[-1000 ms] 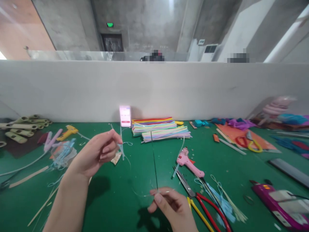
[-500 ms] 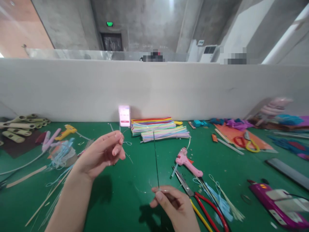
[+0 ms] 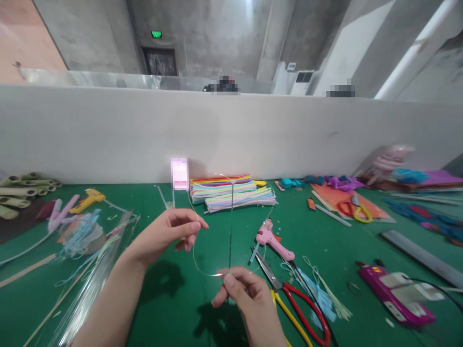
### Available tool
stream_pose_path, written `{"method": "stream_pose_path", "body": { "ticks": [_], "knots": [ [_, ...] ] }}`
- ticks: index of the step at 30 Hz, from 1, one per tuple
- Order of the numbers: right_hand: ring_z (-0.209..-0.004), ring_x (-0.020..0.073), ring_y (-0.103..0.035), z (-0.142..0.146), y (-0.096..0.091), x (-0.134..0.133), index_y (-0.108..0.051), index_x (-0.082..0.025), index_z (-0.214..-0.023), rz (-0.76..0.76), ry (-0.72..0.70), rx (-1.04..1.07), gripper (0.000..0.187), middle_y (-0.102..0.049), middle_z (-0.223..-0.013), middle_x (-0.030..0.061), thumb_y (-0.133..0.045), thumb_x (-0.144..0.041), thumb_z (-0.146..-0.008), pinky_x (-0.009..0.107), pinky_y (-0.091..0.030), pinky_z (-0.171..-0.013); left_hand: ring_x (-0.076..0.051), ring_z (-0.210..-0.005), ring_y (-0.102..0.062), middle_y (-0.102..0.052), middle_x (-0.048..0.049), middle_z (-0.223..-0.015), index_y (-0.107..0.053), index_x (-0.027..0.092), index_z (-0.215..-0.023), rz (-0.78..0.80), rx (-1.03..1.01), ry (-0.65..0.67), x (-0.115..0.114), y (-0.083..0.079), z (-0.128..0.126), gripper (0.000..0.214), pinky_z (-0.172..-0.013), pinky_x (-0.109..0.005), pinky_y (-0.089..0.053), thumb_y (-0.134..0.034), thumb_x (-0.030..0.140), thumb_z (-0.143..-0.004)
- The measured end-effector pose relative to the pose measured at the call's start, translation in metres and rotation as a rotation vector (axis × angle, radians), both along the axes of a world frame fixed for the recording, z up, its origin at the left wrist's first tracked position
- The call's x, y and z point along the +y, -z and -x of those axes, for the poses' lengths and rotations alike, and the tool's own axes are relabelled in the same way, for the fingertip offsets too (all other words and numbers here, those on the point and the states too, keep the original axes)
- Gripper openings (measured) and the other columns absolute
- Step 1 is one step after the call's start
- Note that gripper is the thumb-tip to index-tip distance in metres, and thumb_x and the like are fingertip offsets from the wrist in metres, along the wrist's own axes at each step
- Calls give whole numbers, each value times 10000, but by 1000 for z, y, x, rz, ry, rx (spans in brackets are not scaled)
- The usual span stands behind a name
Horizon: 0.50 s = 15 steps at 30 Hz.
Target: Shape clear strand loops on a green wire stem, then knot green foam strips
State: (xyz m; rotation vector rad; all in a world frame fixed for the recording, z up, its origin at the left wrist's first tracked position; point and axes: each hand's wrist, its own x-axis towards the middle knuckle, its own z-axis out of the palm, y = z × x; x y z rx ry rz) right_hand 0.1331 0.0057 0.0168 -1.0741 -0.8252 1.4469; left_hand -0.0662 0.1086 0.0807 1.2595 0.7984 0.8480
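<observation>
green felt covers the tabletop (image 3: 325, 241), which ends at a pale partition (image 3: 231, 130), with craft clutter spread across it. above the front middle of it, a thin dark wire (image 3: 230, 226) stands nearly upright. a clear thread (image 3: 196, 260) curves from its foot up to the left.

the wire looks light and stiff but easy to bend, so it is probably best pinched low near its foot. the clear thread seems springy, slick and hard to see. it likely needs a firm fingertip pinch close to the working end.

the left hand (image 3: 170, 236) is nearly closed, with thumb and forefinger pinching the upper end of the clear thread and the other fingers loosely curled. the right hand (image 3: 246, 299) is closed in a pinch on the foot of the wire, where the clear thread meets it. whether it grips both i cannot tell.

a pink glue gun (image 3: 271, 238) and red-handled scissors (image 3: 300, 299) lie just right of the hands. a stack of coloured strips (image 3: 233, 193) sits behind, against the partition.
</observation>
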Motion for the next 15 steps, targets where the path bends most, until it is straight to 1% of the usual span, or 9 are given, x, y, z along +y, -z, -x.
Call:
{"method": "stream_pose_path", "body": {
  "ticks": [2, 4, 8, 9, 11, 12, 13, 14, 15],
  "knots": [
    [-584, 168, -676, 1, 0, 1, -794, -190, -846, -4, -15, 5, 397, -740, -548, 27, -819, -577, -761, 288, -510, -724, -36, -500, -516, -606, 32, -563, -800, 165, -880, -40, -10, -25, 2, 4, -2, 162, -433, -102, -341, -814, 321, -837],
    [-584, 163, -684, 2, 1, 1, -796, -194, -851, -3, -34, 15, 373, -744, -556, 24, -820, -558, -770, 278, -514, -712, -33, -516, -479, -580, 39, -578, -809, 164, -888, -65, -38, -37, 3, 6, -3, 154, -444, -112, -326, -816, 309, -836],
    [-575, 155, -698, 4, 7, 1, -789, -200, -858, -12, -95, 52, 362, -754, -569, 25, -816, -552, -781, 264, -523, -697, -55, -571, -500, -613, 9, -666, -812, 147, -882, -72, -153, -31, 5, 12, -6, 160, -509, -152, -382, -844, 284, -804],
    [-576, 155, -702, 4, 8, 1, -788, -199, -861, -18, -101, 56, 363, -756, -572, 26, -812, -553, -786, 264, -525, -697, -68, -594, -522, -629, -2, -700, -810, 151, -877, -67, -200, -25, 6, 15, -9, 189, -529, -166, -404, -862, 305, -782],
    [-581, 153, -707, 6, 9, 2, -789, -199, -862, -27, -95, 59, 359, -758, -574, 28, -803, -552, -797, 260, -525, -700, -104, -657, -573, -651, -12, -764, -800, 189, -842, -43, -327, -16, 7, 24, -20, 312, -571, -199, -453, -868, 476, -738],
    [-582, 150, -708, 6, 9, 3, -790, -199, -859, -32, -87, 62, 357, -757, -572, 27, -803, -551, -798, 257, -523, -701, -125, -699, -599, -658, -11, -795, -790, 219, -816, -23, -400, -16, 7, 29, -27, 406, -594, -217, -478, -830, 610, -716],
    [-582, 147, -708, 7, 9, 4, -791, -199, -857, -35, -82, 68, 356, -756, -572, 25, -803, -550, -798, 252, -521, -698, -142, -745, -622, -664, -6, -819, -777, 248, -792, 3, -469, -20, 7, 34, -34, 504, -626, -236, -504, -749, 744, -702],
    [-582, 142, -707, 8, 9, 5, -792, -200, -857, -38, -80, 76, 356, -757, -575, 23, -804, -550, -797, 246, -519, -692, -155, -782, -642, -675, -3, -839, -770, 269, -793, 31, -522, -21, 8, 40, -42, 559, -656, -253, -525, -682, 813, -699],
    [-581, 138, -705, 9, 9, 6, -792, -200, -858, -39, -81, 85, 356, -758, -579, 21, -805, -550, -796, 241, -517, -688, -170, -820, -661, -692, -10, -870, -770, 273, -815, 57, -555, -18, 8, 45, -50, 581, -686, -274, -543, -655, 831, -704]
  ]
}}
